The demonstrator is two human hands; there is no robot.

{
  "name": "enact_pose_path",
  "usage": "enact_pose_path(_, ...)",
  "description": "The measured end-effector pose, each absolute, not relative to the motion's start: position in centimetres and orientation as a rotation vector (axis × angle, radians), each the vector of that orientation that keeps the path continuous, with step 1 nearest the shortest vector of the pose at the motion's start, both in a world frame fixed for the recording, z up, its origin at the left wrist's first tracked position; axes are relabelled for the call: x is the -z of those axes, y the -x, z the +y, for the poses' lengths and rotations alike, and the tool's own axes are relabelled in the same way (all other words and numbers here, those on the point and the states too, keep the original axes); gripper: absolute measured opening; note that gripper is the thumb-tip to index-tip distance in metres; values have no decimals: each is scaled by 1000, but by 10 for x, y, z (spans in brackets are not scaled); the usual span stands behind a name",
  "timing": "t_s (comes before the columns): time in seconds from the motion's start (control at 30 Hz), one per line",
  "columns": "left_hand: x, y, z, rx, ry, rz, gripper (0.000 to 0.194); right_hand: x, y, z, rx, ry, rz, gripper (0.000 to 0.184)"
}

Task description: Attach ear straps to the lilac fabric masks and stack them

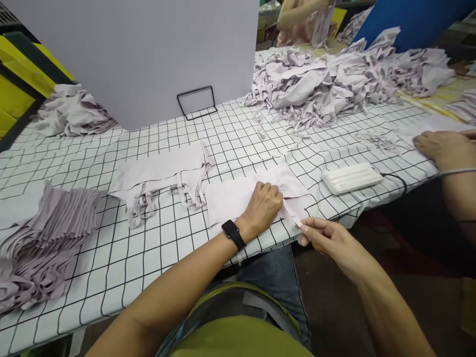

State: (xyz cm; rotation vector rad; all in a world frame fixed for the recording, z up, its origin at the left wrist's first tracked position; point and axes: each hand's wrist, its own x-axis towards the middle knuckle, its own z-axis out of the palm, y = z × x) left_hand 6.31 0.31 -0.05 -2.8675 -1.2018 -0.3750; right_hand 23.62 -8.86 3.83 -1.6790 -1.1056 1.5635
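A pale lilac fabric piece (234, 198) with straps lies flat near the front edge of the table. My left hand (264, 206), with a black watch on its wrist, rests on it with curled fingers, closed at the upper end of a thin strap (292, 213). Just past the table's edge, my right hand (327, 235) pinches that same strap lower down, so it runs fairly straight between both hands. What sits under my left fingertips is hidden. Left of this piece lies another fabric piece (159, 168), its looped straps trailing toward me.
A thick stack of folded fabric (70, 218) stands at the left. Loose pieces form a large heap (327, 84) at the back right. A grey panel (148, 54) rises behind a black wire stand (197, 103). A white corded device (351, 178) lies near a co-worker's hand (442, 146).
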Motion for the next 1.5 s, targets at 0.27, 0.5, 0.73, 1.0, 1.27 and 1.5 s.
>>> enact_pose_path(0.27, -21, -35, -21, 516, 3046, -1349, 33, -5, -248, -166, -832, 1847, -1172, 50)
enact_pose_path(0.5, -15, 40, -38, 744, 2915, -1562, 33, 39, -185, -171, -986, 1642, -1601, 30)
enact_pose_path(0.73, -2, 67, -69, 802, 3035, -1392, 44, 63, -131, -151, -1102, 1379, -1843, 30)
enact_pose_path(1.0, 6, 67, -74, 697, 3011, -1366, 49, 20, -177, -203, -284, 1271, -2246, 21)
enact_pose_path(1.27, 7, 67, -72, 678, 3010, -1353, 47, 0, -214, -241, 0, 1181, -2453, 45)
enact_pose_path(1.5, 6, 66, -74, 670, 3001, -1353, 49, -16, -214, -252, -19, 1263, -2273, 63)
